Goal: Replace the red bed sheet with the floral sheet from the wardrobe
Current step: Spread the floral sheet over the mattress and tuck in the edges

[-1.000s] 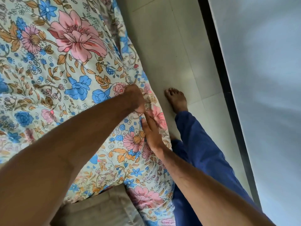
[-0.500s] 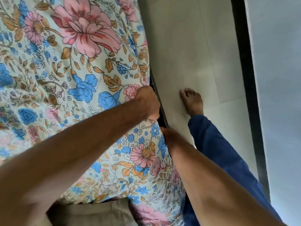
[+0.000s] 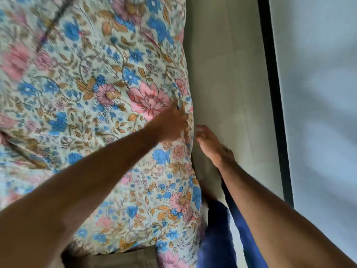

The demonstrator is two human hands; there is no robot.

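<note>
Nearest the camera, at 6 o'clock, a strip of grey-beige cloth (image 3: 116, 258) lies under the lower edge of the floral sheet (image 3: 92, 78), and blue trouser legs (image 3: 218, 235) stand just to its right, at about 5 o'clock. Two bare forearms reach away from the viewer, the left from 8 o'clock and the right from 4 o'clock.

The floral sheet covers the bed across the whole left half of the view, from 7 o'clock up to 12 o'clock, and its right edge drops down the side of the bed near the centre.

The left hand (image 3: 172, 122) sits just right of centre on that edge, fingers curled into the cloth beside a large pink flower; its grip is clamped on the floral sheet. The right hand (image 3: 210, 144) is just beside it toward 3 o'clock, fingers stretched toward the hanging edge at the side of the bed, loose and spread; motion blur hides whether the fingertips touch the cloth.

Farther off, pale floor tiles (image 3: 222, 64) run up to 1 o'clock, bordered by a dark strip (image 3: 270, 74) and a light grey wall (image 3: 318, 93) from 2 to 4 o'clock.
</note>
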